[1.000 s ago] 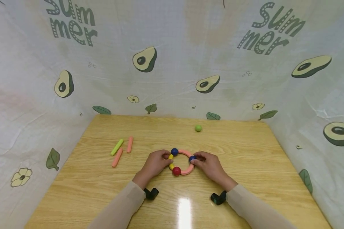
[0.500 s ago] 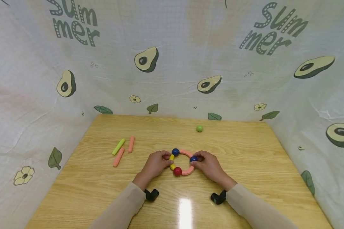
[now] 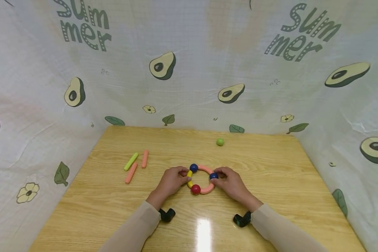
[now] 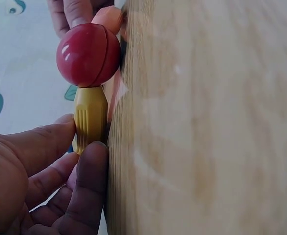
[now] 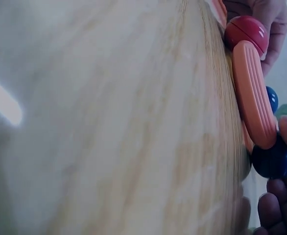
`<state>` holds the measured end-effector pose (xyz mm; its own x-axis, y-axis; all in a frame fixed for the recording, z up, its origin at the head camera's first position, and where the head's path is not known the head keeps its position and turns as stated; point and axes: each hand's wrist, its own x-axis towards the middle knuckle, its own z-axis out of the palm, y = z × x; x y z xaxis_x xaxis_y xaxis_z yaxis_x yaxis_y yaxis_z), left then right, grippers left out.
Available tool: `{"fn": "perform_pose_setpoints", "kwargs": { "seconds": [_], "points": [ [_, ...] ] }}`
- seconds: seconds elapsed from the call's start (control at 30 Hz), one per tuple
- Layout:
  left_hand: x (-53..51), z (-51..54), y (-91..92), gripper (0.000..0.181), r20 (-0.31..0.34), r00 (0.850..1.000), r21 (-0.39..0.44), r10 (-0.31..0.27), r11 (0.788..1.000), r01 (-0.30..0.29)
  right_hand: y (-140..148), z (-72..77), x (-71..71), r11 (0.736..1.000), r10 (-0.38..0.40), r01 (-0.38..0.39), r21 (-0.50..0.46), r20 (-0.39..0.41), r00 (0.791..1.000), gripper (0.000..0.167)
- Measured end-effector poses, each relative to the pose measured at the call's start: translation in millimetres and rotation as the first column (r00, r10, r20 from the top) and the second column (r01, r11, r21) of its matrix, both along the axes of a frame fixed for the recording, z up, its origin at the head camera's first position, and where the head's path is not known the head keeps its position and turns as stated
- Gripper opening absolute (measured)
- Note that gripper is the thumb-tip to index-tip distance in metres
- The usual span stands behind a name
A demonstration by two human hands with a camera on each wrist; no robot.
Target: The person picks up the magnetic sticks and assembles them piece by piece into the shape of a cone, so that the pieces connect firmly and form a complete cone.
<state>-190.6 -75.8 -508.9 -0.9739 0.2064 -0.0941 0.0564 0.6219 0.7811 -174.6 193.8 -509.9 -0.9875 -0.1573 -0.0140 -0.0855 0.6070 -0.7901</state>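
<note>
A ring of curved rods joined by balls lies on the table. Its left side is a yellow curved rod (image 4: 90,115), which my left hand (image 3: 172,180) pinches between thumb and fingers. On the right side, a blue ball (image 3: 213,176) is pinched by my right hand (image 3: 231,182). A red ball (image 3: 195,189) sits at the ring's near side, touching the yellow rod. From it a salmon curved rod (image 5: 253,93) runs to the right blue ball. Another blue ball (image 3: 193,168) and a second salmon curved rod (image 3: 205,169) form the far side.
Left of the ring lie a lime straight rod (image 3: 131,161) and two salmon straight rods, one nearer (image 3: 131,173) and one farther (image 3: 145,159). Toward the back of the wooden table (image 3: 264,157) rests a green ball (image 3: 220,141). A printed cloth (image 3: 192,105) borders the back and sides.
The whole scene has shifted slightly rightward in the head view. Both hands keep their hold on the ring, and its shape looks the same.
</note>
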Motion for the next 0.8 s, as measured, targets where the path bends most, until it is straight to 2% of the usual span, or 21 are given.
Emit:
{"fn": "perform_pose_setpoints", "kwargs": {
  "seconds": [0.3,0.47,0.63,0.8],
  "points": [
    [0.9,-0.5,-0.2,0.031,-0.001,1.0,0.013,0.006,1.0,-0.006,3.2,-0.9,0.2,1.0,0.024,-0.024,0.003,-0.011,1.0,0.039],
    [3.0,-0.2,-7.7,0.032,-0.053,0.998,0.071,0.024,0.997,-0.02,3.4,-3.4,-1.0,1.0,0.02,-0.02,-0.009,-0.011,1.0,0.038],
    [-1.5,7.4,-28.9,0.031,-0.131,0.984,0.13,0.117,0.986,-0.1,3.2,-5.3,-1.9,1.0,0.016,-0.017,-0.021,-0.009,1.0,0.037],
    [-11.9,17.8,-66.1,0.038,-0.144,0.964,0.187,0.226,0.962,-0.197,4.0,-6.2,-2.3,0.999,0.016,-0.016,-0.029,-0.007,1.0,0.037]
  ]
}}
